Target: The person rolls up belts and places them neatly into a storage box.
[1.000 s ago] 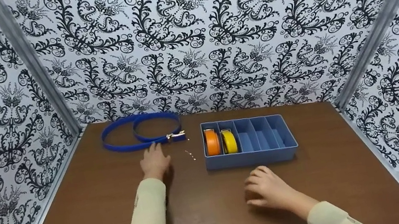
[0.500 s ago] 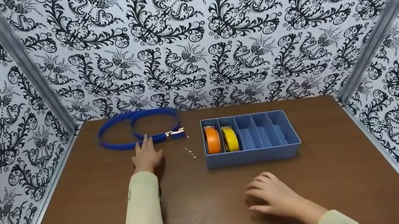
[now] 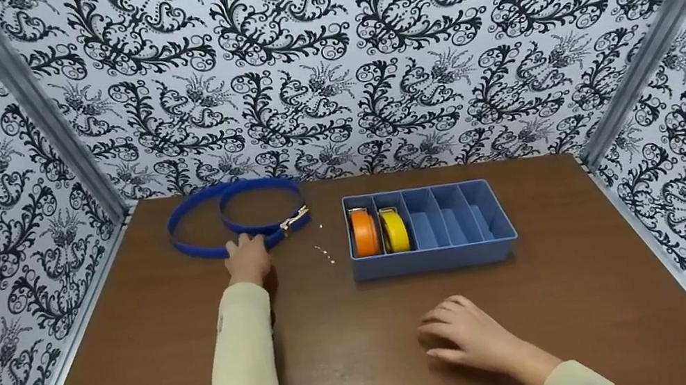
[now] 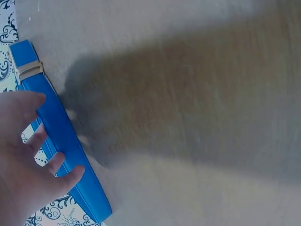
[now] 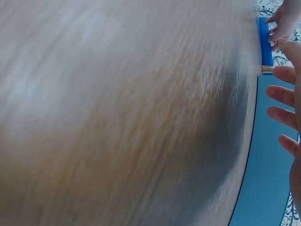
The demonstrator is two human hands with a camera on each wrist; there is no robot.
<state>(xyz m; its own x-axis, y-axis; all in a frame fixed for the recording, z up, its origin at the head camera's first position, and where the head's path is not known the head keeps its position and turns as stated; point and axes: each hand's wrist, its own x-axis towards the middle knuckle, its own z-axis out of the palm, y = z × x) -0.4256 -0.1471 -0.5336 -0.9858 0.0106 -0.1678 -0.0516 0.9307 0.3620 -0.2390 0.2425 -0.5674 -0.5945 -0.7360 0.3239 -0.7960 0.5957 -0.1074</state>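
Observation:
A blue belt (image 3: 199, 250) lies in two loose loops at the back left of the table, its gold-coloured buckle (image 3: 295, 220) at the right end. My left hand (image 3: 248, 260) grips the near stretch of the belt, just left of the buckle. In the left wrist view, the thumb and fingers (image 4: 70, 178) overlap the upright blue strap (image 4: 63, 127). Over the table in front of the box, my right hand (image 3: 471, 336) holds nothing, its fingers loosely bent. The right wrist view shows those fingers spread in front of the box wall (image 5: 265, 165).
A blue-grey divided box (image 3: 432, 260) stands right of the belt. Its two leftmost compartments hold a rolled orange belt (image 3: 363, 232) and a rolled yellow belt (image 3: 395, 232). Small pale specks (image 3: 324, 253) mark the brown table (image 3: 356, 345). Patterned walls (image 3: 327, 103) enclose the back and sides.
My left hand has moved slightly left and onto the belt, its fingers bending around it. The buckle end has tilted upward to the right. The right hand stays nearly in place.

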